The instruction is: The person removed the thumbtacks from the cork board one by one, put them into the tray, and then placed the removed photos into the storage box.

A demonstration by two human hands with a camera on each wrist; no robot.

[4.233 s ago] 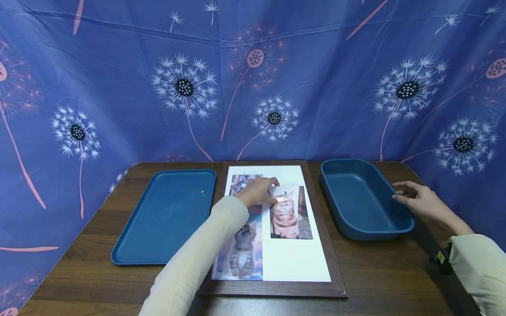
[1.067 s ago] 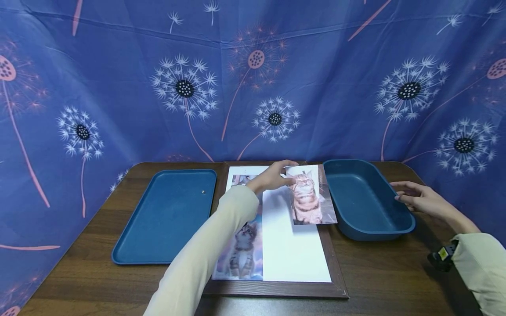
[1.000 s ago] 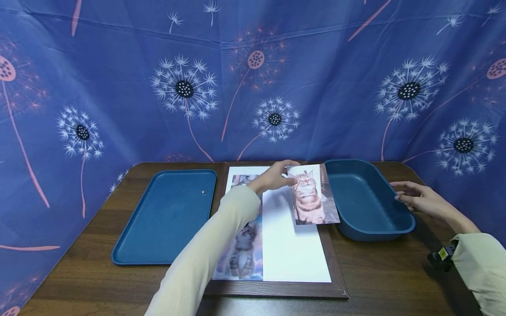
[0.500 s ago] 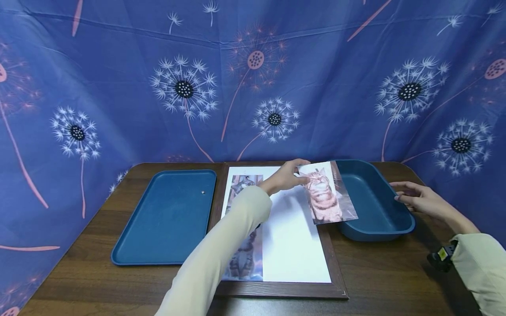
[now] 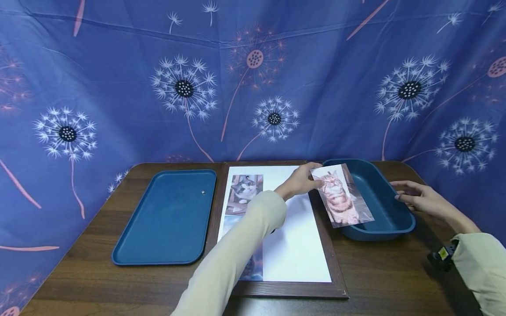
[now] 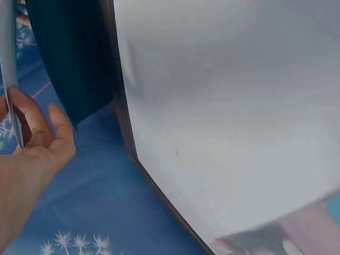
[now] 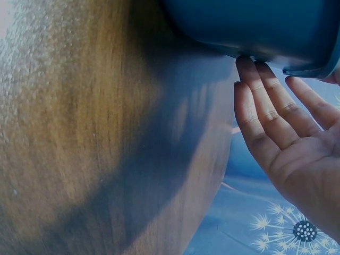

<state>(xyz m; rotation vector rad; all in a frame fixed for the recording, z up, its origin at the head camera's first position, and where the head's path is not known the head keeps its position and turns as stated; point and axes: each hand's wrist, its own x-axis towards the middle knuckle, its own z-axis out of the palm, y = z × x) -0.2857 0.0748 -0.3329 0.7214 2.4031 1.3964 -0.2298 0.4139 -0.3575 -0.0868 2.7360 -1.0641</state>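
My left hand (image 5: 298, 181) pinches the top left corner of a cat photo (image 5: 341, 202), thumb on its printed face. The photo slants above the blue bin (image 5: 377, 236), covering part of its left rim. Seen from the left wrist, the photo (image 6: 7, 69) is nearly edge-on between thumb and fingers. My right hand (image 5: 423, 201) holds the bin's right side, thumb at the rim and fingers under it outside. In the right wrist view, fingertips (image 7: 247, 66) meet the bin's outer wall. A brown-framed white board (image 5: 294, 250) lies left of the bin.
Two more cat pictures are on the board: a grey-and-white cat (image 5: 245, 193) at upper left, and a lower one (image 5: 253, 263) mostly behind my left sleeve. A flat blue tray (image 5: 162, 219) with a small shiny ball (image 5: 203, 192) lies left. A blue dandelion-print cloth (image 5: 253, 87) hangs behind.
My left hand has lifted the cat photo off the board and carried it right to the bin, tilting it as it goes. The right hand has stayed at the bin's rim.
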